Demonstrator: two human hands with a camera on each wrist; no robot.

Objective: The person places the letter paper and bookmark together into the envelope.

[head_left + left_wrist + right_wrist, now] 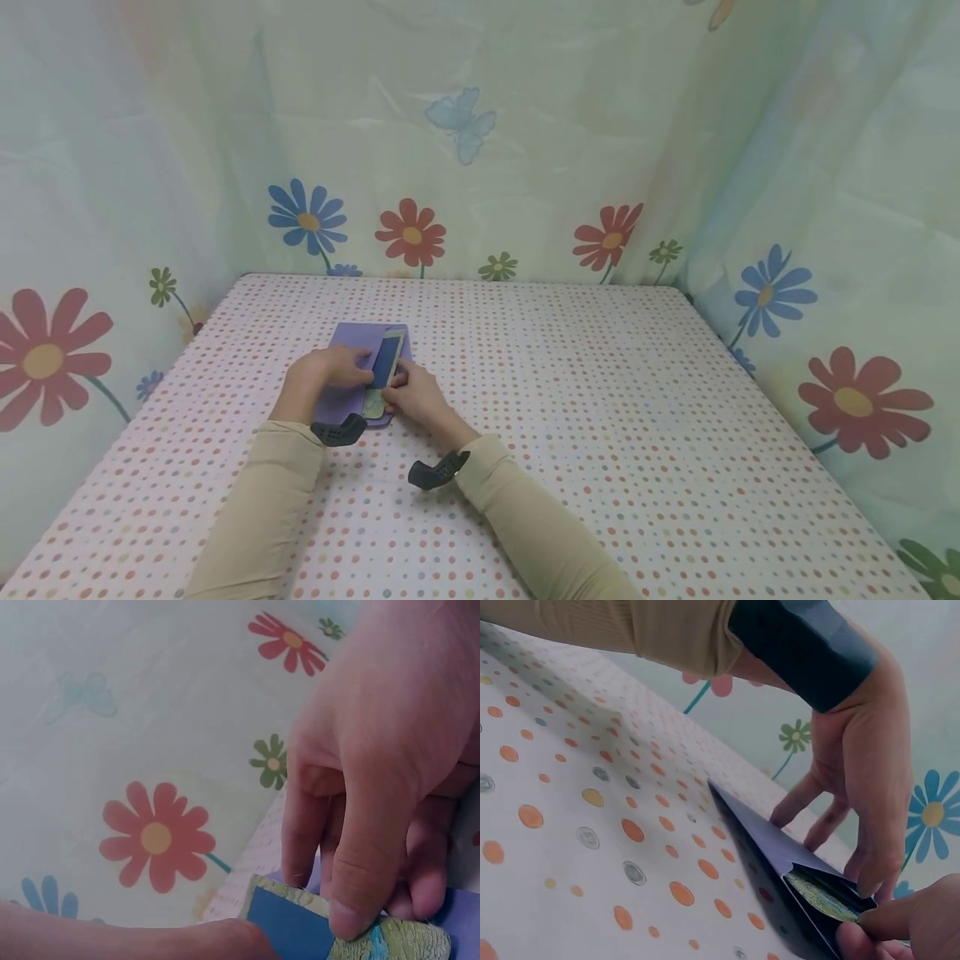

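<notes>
A flat purple folder or sleeve (341,404) lies on the dotted table. On its right side is a narrow strip-like piece (388,360), yellow-green and textured at its ends, with a blue panel between. My left hand (341,365) rests on the folder, its thumb at the strip's left edge. In the right wrist view, the fingers of that left hand (874,772) reach straight down onto the purple surface. My right hand (420,392) pinches the strip, thumb on top near the blue panel's lower end. The left wrist view shows this right hand (375,765) closely.
The table (570,433) has a white cover with coloured dots. Pale curtains (540,100) printed with flowers and a butterfly hang along its back and sides. Both wrists wear dark bands, the right band (438,472) lying nearer the table's front.
</notes>
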